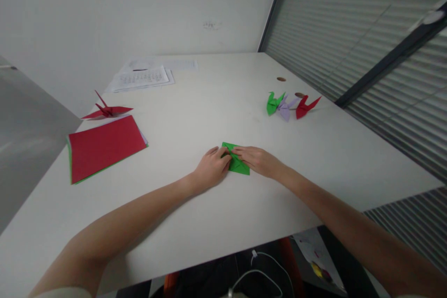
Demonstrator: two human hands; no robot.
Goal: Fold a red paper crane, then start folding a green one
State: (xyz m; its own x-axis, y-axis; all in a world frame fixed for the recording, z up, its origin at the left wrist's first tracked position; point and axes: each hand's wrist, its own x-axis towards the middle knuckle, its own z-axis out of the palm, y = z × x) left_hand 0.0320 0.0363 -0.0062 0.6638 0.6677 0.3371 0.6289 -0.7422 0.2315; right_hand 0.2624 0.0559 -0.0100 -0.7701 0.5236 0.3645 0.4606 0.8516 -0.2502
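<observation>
A person's two bare hands meet over a small piece of folded green paper (239,166) lying on a white bench (195,121), close to its near edge. The paper lies under and between the two grips, with its lower right corner showing bare. The left hand (212,169) comes in from the left, its fingers curled over the paper's left side; whether they are clamped on it, I cannot tell. The right hand (257,160) lies across the upper right part, fingers straight and close together on the paper; whether its thumb pinches from below is hidden.

To the left is a stack of coloured sheets (108,146), red on top, with green and pale lilac edges peeping out. Just behind it sits a dark red folded bird (108,111) with spread wings. Farther back lie white sheets with writing (143,78).

To the right, beyond the right hand, three folded birds stand in a row: a green bird (272,104), a lilac bird (284,111) and a bright red bird (303,109). Slatted blinds (335,23) line the right side.
</observation>
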